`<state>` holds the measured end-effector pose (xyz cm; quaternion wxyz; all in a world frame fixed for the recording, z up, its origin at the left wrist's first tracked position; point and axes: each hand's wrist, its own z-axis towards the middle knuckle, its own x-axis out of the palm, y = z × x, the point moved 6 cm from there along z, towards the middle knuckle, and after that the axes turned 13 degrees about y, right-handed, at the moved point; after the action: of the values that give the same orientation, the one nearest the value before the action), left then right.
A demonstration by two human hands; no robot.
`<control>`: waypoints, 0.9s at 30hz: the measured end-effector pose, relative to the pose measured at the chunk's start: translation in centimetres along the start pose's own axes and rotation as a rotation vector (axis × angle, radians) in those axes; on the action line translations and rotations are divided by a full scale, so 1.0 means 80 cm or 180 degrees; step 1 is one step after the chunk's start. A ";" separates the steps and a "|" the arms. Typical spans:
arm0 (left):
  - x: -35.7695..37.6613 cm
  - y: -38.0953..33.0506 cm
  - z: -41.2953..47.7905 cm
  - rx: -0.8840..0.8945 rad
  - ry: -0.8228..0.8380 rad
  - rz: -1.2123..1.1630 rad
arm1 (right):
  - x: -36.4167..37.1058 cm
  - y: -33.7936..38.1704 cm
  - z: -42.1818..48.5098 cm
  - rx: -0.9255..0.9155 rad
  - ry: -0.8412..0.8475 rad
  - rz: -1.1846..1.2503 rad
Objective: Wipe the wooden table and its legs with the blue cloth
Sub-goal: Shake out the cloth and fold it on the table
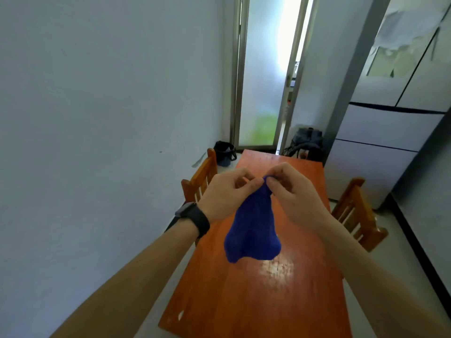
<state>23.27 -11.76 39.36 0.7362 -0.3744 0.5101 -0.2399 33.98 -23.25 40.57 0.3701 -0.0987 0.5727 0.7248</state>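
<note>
A long wooden table (258, 301) with a glossy orange-brown top runs away from me down the middle of the view. Above it hangs the blue cloth (253, 230), pinched at its top edge by both hands and drooping in folds. My left hand (227, 191), with a black watch on the wrist, grips the cloth's top from the left. My right hand (290, 189) grips the same spot from the right, fingertips almost touching the left hand's. The table's legs are hidden under the top.
A wooden chair (200, 179) stands at the table's left side and another chair (358, 211) at its right. A black bin (224, 152) and a dark bag (305, 142) sit on the floor by the glass door. A pale fridge (380, 142) stands at the right.
</note>
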 end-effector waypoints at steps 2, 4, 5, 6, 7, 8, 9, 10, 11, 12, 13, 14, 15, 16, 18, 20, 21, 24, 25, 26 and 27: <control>-0.003 0.000 0.004 -0.0049 -0.0073 -0.0046 | -0.012 -0.003 -0.001 -0.0044 -0.0092 -0.0167; -0.003 0.006 0.006 -0.0216 0.0062 0.0032 | -0.021 -0.013 -0.005 0.0020 -0.0077 -0.0364; -0.001 0.011 0.007 -0.0307 0.0282 0.0090 | -0.023 -0.019 -0.006 0.0074 -0.0026 -0.0464; 0.002 0.015 0.006 -0.0403 0.0592 0.0137 | -0.024 -0.024 -0.007 0.0124 0.0014 -0.0568; 0.005 0.020 0.005 -0.0506 0.0930 0.0146 | -0.027 -0.029 -0.009 0.0169 0.0010 -0.0662; 0.007 0.025 0.002 -0.0594 0.1201 0.0128 | -0.032 -0.033 -0.010 0.0217 -0.0038 -0.0743; 0.004 0.031 0.000 -0.0640 0.1320 0.0125 | -0.039 -0.038 -0.011 0.0268 -0.0096 -0.0802; -0.001 0.036 -0.001 -0.0642 0.1275 0.0136 | -0.047 -0.043 -0.012 0.0328 -0.0134 -0.0828; -0.009 0.041 -0.001 -0.0620 0.1144 0.0145 | -0.053 -0.047 -0.014 0.0392 -0.0129 -0.0818; -0.016 0.045 -0.001 -0.0600 0.1004 0.0126 | -0.058 -0.052 -0.016 0.0462 -0.0082 -0.0803; -0.023 0.049 0.000 -0.0612 0.0901 0.0106 | -0.060 -0.057 -0.019 0.0526 -0.0013 -0.0805; -0.029 0.054 0.001 -0.0632 0.0839 0.0114 | -0.062 -0.060 -0.021 0.0589 0.0052 -0.0840; -0.034 0.057 0.002 -0.0642 0.0794 0.0172 | -0.063 -0.064 -0.022 0.0635 0.0103 -0.0895; -0.038 0.058 0.004 -0.0636 0.0746 0.0246 | -0.064 -0.067 -0.024 0.0674 0.0128 -0.0940; -0.047 0.058 0.008 -0.0600 0.0580 0.0316 | -0.068 -0.074 -0.027 0.0745 0.0139 -0.0960; -0.054 0.055 0.011 -0.0552 0.0350 0.0230 | -0.068 -0.083 -0.033 0.0750 0.0161 -0.0841; -0.056 0.055 0.012 -0.0540 0.0247 0.0147 | -0.064 -0.087 -0.039 0.0742 0.0218 -0.0749; -0.056 0.061 0.012 -0.0579 0.0132 0.0009 | -0.024 -0.113 -0.061 0.0888 0.0789 -0.0759; -0.054 0.065 0.010 -0.0600 0.0165 0.0024 | -0.008 -0.130 -0.070 0.0968 0.1006 -0.0952; -0.052 0.070 0.008 -0.0625 0.0219 0.0063 | 0.006 -0.148 -0.078 0.1047 0.1155 -0.1169; -0.050 0.075 0.004 -0.0663 0.0291 0.0121 | 0.016 -0.167 -0.087 0.1146 0.1215 -0.1302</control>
<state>21.94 -5.13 36.93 0.6737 -0.4278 0.5724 -0.1885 39.80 -28.03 27.50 0.4055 -0.2787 0.7189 0.4911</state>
